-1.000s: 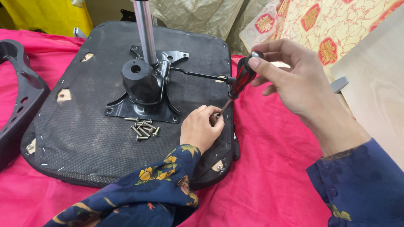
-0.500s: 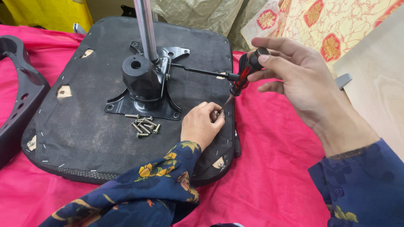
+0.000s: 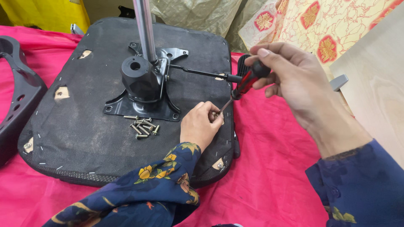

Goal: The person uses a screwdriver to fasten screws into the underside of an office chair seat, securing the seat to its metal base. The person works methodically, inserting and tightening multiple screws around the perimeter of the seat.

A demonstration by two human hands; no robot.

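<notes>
Head view: right hand (image 3: pixel 294 80) grips red-black screwdriver (image 3: pixel 242 84) (left hand (image 3: pixel 200 126) steadies tip)

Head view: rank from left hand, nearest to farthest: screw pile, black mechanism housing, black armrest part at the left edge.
From the left hand:
1. Screw pile, just to its left on the seat underside.
2. Black mechanism housing, up and left, at the seat's centre.
3. Black armrest part, far left on the red cloth.
</notes>
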